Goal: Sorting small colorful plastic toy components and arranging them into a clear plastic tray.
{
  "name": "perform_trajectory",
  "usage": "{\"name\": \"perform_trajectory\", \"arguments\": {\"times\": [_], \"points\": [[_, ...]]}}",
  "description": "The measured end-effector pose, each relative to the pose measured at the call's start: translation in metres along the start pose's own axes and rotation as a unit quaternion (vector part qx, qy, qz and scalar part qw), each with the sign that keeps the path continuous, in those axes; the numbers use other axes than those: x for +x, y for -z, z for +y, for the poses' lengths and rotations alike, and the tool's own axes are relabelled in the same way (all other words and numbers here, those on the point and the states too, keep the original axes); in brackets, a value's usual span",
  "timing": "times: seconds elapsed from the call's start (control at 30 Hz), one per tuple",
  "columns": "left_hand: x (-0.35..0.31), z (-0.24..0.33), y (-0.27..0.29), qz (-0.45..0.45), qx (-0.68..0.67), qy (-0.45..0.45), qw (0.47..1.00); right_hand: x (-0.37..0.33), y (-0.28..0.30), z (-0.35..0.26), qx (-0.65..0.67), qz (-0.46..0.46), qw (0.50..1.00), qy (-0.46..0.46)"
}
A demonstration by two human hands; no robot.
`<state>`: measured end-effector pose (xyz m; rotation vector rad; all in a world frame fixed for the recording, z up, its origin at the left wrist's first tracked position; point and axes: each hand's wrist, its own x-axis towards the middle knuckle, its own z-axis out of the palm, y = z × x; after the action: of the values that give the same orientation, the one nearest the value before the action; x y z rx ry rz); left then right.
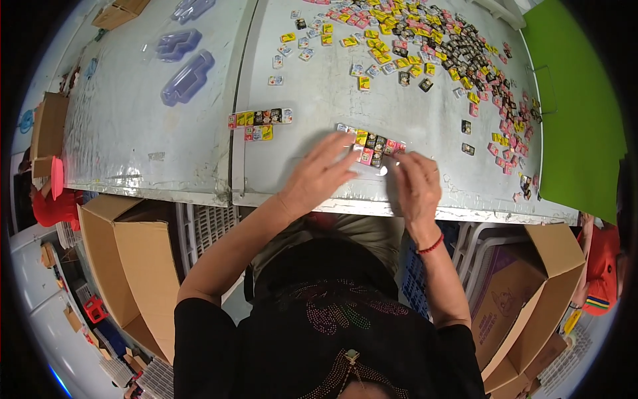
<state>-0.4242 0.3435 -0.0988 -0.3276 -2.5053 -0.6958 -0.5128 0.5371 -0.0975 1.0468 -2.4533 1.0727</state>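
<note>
A block of small candy-sized packs (374,147), in yellow, black, pink and white, lies at the front of the table in what looks like a clear plastic tray. My left hand (320,171) reaches over the left end of this block, fingers stretched and apart. At the block's right end is my right hand (417,185), its fingers bent together close to the edge; whatever they pinch is hidden. To the left, another row of packs (260,118) lies across the seam between table panels, with a shorter row just below it.
Many loose packs (425,40) spread over the far and right table. Clear bluish plastic trays (189,78) lie at left. A green panel (575,106) borders the right side. Cardboard boxes (143,266) stand below the front edge; people in red are at both sides.
</note>
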Motion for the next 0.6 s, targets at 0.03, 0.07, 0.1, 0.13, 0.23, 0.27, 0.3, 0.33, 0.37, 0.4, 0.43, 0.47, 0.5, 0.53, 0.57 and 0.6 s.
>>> {"name": "perform_trajectory", "arguments": {"times": [0.03, 0.07, 0.1, 0.13, 0.23, 0.27, 0.3, 0.33, 0.37, 0.4, 0.43, 0.47, 0.5, 0.53, 0.57, 0.6], "points": [[0.000, -0.003, 0.003, 0.025, -0.032, 0.084, 0.996, 0.000, 0.002, 0.009, -0.020, 0.016, 1.000, -0.013], [0.000, -0.005, 0.006, 0.049, -0.064, 0.167, 0.983, 0.004, 0.005, 0.011, -0.020, 0.016, 1.000, -0.013], [0.004, -0.010, 0.009, 0.074, -0.061, 0.187, 0.978, 0.011, 0.011, 0.010, -0.008, -0.032, 0.995, -0.091], [0.005, -0.012, 0.008, 0.075, -0.061, 0.186, 0.978, 0.016, 0.014, 0.011, 0.003, -0.078, 0.982, -0.169], [0.010, -0.017, 0.001, 0.037, -0.088, 0.295, 0.951, 0.019, 0.012, 0.024, -0.007, -0.095, 0.985, -0.144], [0.011, -0.016, 0.000, 0.041, -0.117, 0.326, 0.937, 0.020, 0.011, 0.024, 0.019, -0.103, 0.983, -0.152], [0.012, -0.015, -0.002, 0.046, -0.145, 0.356, 0.922, 0.019, 0.009, 0.024, 0.021, -0.104, 0.983, -0.149], [0.011, -0.016, -0.005, 0.049, -0.143, 0.358, 0.922, 0.019, 0.007, 0.026, 0.052, -0.112, 0.974, -0.189], [0.009, -0.018, -0.007, 0.068, -0.138, 0.353, 0.923, 0.021, 0.003, 0.027, 0.087, -0.122, 0.963, -0.225], [0.006, -0.020, -0.008, 0.087, -0.132, 0.349, 0.924, 0.022, 0.002, 0.028, 0.093, -0.125, 0.964, -0.217], [0.004, -0.019, -0.012, 0.095, -0.123, 0.352, 0.923, 0.019, 0.005, 0.031, 0.130, -0.131, 0.948, -0.259], [0.006, -0.018, -0.018, 0.098, -0.128, 0.352, 0.922, 0.018, 0.007, 0.036, 0.165, -0.136, 0.930, -0.300], [0.008, -0.017, -0.019, 0.101, -0.133, 0.353, 0.921, 0.018, 0.010, 0.040, 0.178, -0.146, 0.927, -0.297], [0.008, -0.016, -0.016, 0.109, -0.122, 0.355, 0.921, 0.017, 0.011, 0.040, 0.225, -0.141, 0.905, -0.332], [0.009, -0.012, -0.012, 0.109, -0.157, 0.362, 0.912, 0.018, 0.013, 0.036, 0.265, -0.141, 0.890, -0.342], [0.009, -0.011, -0.006, 0.108, -0.192, 0.369, 0.903, 0.021, 0.012, 0.033, 0.304, -0.140, 0.874, -0.352]]}}
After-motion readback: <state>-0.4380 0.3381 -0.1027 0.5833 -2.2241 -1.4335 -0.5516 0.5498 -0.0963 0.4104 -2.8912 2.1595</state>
